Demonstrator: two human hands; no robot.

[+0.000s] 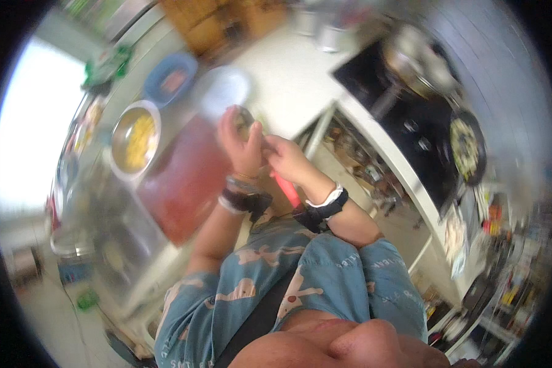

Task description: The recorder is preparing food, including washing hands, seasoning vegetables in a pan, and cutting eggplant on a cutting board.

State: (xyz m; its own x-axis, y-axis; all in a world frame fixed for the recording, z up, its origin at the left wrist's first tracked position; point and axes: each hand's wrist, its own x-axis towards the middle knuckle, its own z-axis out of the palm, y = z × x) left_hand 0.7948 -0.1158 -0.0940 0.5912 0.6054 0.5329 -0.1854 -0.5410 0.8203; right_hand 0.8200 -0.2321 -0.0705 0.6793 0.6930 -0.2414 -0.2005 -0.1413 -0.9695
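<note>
My right hand [287, 158] is closed around a utensil with a red handle [286, 187], which sticks out below my fist towards my body. The utensil's dark head [244, 118] points away from me and seems to bear small pale-green bits. My left hand [240, 145] is raised against that head, fingers stretched and thumb apart; blur hides whether it grips it. Both hands are in the air between a red cutting board [184, 179] and the hob. A pale round plate [225, 89] lies just beyond my left fingers.
On the left stand a bowl of yellow pieces [140, 142] and a blue basin [170, 78], near a metal sink [124, 244]. To the right, a black hob [407, 138] carries a steel pot [416, 64] and a dark pan [467, 147] with pale-green food. Below the counter is an open shelf space [363, 170].
</note>
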